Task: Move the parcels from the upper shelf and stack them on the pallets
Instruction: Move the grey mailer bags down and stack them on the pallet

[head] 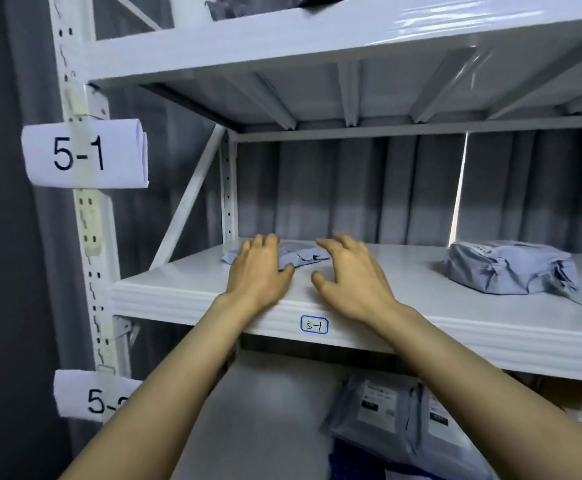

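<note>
A flat grey parcel (pixel 298 253) lies at the left end of the white shelf (pixel 404 292) marked 5-1. My left hand (pixel 258 271) rests over the parcel's near left part, fingers spread, partly hiding it. Just right of the parcel hovers my right hand (pixel 350 275), fingers apart and empty, close to its right edge. A bulkier grey wrapped parcel (pixel 511 266) sits further right on the same shelf, apart from both hands.
The shelf above (pixel 317 36) hangs low over the hands. A white upright post (pixel 88 237) with paper labels 5-1 and 5-2 stands at the left. Several grey parcels (pixel 397 420) lie on the shelf below. Grey curtain behind.
</note>
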A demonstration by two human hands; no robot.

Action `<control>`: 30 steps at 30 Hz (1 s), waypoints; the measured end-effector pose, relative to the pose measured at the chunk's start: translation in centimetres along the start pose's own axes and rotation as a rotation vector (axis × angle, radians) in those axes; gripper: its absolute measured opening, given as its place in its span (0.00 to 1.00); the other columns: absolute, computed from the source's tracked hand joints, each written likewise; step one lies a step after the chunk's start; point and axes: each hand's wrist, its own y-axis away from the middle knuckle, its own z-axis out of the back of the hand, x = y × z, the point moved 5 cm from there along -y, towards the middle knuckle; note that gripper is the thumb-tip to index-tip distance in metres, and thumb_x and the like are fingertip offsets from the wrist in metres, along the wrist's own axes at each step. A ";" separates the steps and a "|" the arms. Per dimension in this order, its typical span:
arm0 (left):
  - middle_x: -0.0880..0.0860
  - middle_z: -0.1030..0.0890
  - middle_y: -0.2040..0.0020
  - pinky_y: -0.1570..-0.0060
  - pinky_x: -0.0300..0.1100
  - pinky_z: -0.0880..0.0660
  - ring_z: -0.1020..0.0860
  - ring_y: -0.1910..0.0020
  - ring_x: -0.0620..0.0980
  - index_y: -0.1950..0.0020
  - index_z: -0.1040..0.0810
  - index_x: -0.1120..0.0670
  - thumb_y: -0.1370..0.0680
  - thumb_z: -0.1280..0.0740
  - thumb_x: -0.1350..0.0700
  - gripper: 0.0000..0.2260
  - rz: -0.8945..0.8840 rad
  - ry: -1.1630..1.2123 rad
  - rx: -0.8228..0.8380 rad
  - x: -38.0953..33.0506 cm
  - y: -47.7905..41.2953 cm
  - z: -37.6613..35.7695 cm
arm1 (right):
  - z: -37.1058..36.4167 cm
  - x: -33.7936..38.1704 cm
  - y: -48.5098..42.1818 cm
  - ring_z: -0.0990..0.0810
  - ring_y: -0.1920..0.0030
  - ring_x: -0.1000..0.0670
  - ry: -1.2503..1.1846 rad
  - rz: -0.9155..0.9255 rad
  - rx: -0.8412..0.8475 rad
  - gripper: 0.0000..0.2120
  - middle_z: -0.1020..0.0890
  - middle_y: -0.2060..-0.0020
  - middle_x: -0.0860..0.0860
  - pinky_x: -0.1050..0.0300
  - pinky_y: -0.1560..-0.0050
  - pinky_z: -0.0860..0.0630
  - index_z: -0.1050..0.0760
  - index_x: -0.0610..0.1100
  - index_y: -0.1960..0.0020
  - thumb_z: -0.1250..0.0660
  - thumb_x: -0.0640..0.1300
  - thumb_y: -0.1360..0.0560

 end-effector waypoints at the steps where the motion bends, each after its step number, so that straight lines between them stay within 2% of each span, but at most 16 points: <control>1: 0.57 0.29 0.32 0.37 0.50 0.34 0.34 0.32 0.58 0.31 0.33 0.57 0.22 0.36 0.49 0.22 0.029 -0.004 0.002 1.0 -0.7 -0.1 | -0.7 0.3 -1.0 0.37 0.28 0.43 -0.007 -0.004 0.023 0.27 0.36 0.26 0.45 0.55 0.31 0.38 0.37 0.47 0.26 0.37 0.49 0.24; 4: 0.58 0.30 0.32 0.38 0.50 0.33 0.34 0.33 0.59 0.31 0.33 0.57 0.23 0.35 0.47 0.24 0.100 -0.035 0.018 3.6 -3.4 -0.9 | -2.6 1.2 -4.2 0.30 0.33 0.41 -0.038 0.005 0.061 0.26 0.27 0.32 0.45 0.52 0.36 0.31 0.33 0.45 0.28 0.37 0.49 0.26; 7: 0.59 0.31 0.31 0.37 0.50 0.34 0.34 0.33 0.60 0.30 0.34 0.57 0.26 0.34 0.40 0.31 0.139 -0.070 0.070 5.1 -5.9 -1.7 | -4.0 1.9 -6.8 0.28 0.35 0.40 -0.061 -0.006 0.103 0.26 0.25 0.35 0.43 0.51 0.40 0.28 0.33 0.45 0.28 0.38 0.48 0.25; 10: 0.58 0.37 0.27 0.32 0.51 0.39 0.39 0.28 0.60 0.25 0.40 0.55 0.30 0.35 0.32 0.41 0.181 -0.119 0.238 6.2 -7.8 -3.1 | -4.9 1.8 -8.8 0.26 0.37 0.40 -0.096 -0.039 0.135 0.24 0.24 0.36 0.43 0.49 0.41 0.26 0.33 0.44 0.30 0.38 0.47 0.25; 12: 0.58 0.44 0.23 0.28 0.53 0.44 0.47 0.24 0.61 0.22 0.47 0.53 0.31 0.36 0.30 0.46 0.214 -0.173 0.384 6.9 -8.7 -4.3 | -5.7 1.5 -9.6 0.26 0.37 0.41 -0.107 -0.059 0.160 0.24 0.23 0.37 0.43 0.49 0.42 0.25 0.33 0.43 0.30 0.38 0.46 0.25; 14: 0.57 0.49 0.21 0.26 0.54 0.45 0.50 0.23 0.61 0.21 0.51 0.51 0.32 0.35 0.30 0.48 0.254 -0.173 0.496 7.5 -9.4 -5.2 | -6.5 1.2 -10.0 0.26 0.37 0.41 -0.098 -0.068 0.200 0.24 0.23 0.37 0.43 0.50 0.42 0.26 0.34 0.43 0.30 0.37 0.46 0.25; 16: 0.55 0.47 0.21 0.28 0.54 0.42 0.45 0.23 0.59 0.21 0.52 0.50 0.32 0.35 0.31 0.48 0.279 -0.126 0.588 7.9 -9.9 -5.8 | -7.2 1.0 -10.3 0.27 0.36 0.42 -0.084 -0.060 0.243 0.25 0.24 0.36 0.43 0.51 0.40 0.27 0.34 0.43 0.30 0.36 0.48 0.25; 19: 0.54 0.34 0.26 0.37 0.49 0.34 0.32 0.30 0.56 0.23 0.44 0.51 0.31 0.34 0.34 0.42 0.255 -0.078 0.673 7.8 -10.3 -6.2 | -7.6 0.8 -10.6 0.27 0.36 0.42 -0.078 -0.042 0.271 0.25 0.25 0.36 0.44 0.51 0.39 0.27 0.34 0.43 0.30 0.36 0.50 0.24; 24: 0.54 0.31 0.28 0.35 0.45 0.32 0.31 0.32 0.54 0.24 0.40 0.52 0.31 0.30 0.40 0.40 0.223 -0.026 0.611 6.8 -10.5 -5.7 | -7.3 0.5 -10.7 0.28 0.34 0.42 -0.096 -0.052 0.280 0.27 0.26 0.33 0.44 0.51 0.38 0.28 0.37 0.43 0.28 0.36 0.51 0.24; 26: 0.54 0.28 0.32 0.37 0.43 0.30 0.28 0.34 0.53 0.26 0.37 0.53 0.37 0.29 0.37 0.44 0.211 -0.022 0.574 6.2 -10.2 -5.3 | -7.2 0.1 -10.7 0.27 0.35 0.43 -0.124 -0.071 0.283 0.27 0.26 0.34 0.44 0.52 0.39 0.28 0.36 0.43 0.29 0.35 0.52 0.24; 28: 0.53 0.24 0.36 0.40 0.45 0.27 0.25 0.39 0.53 0.31 0.33 0.52 0.48 0.33 0.33 0.48 0.194 -0.023 0.512 5.8 -10.1 -4.6 | -7.1 -0.1 -10.6 0.27 0.35 0.44 -0.195 -0.101 0.279 0.28 0.27 0.33 0.45 0.55 0.39 0.28 0.36 0.44 0.28 0.35 0.52 0.25; 30: 0.54 0.23 0.38 0.42 0.46 0.26 0.24 0.41 0.55 0.34 0.32 0.53 0.48 0.33 0.33 0.46 0.193 -0.002 0.428 5.3 -10.0 -4.0 | -6.6 -0.4 -10.4 0.29 0.33 0.46 -0.295 -0.147 0.259 0.31 0.29 0.31 0.45 0.60 0.42 0.31 0.40 0.43 0.25 0.35 0.51 0.25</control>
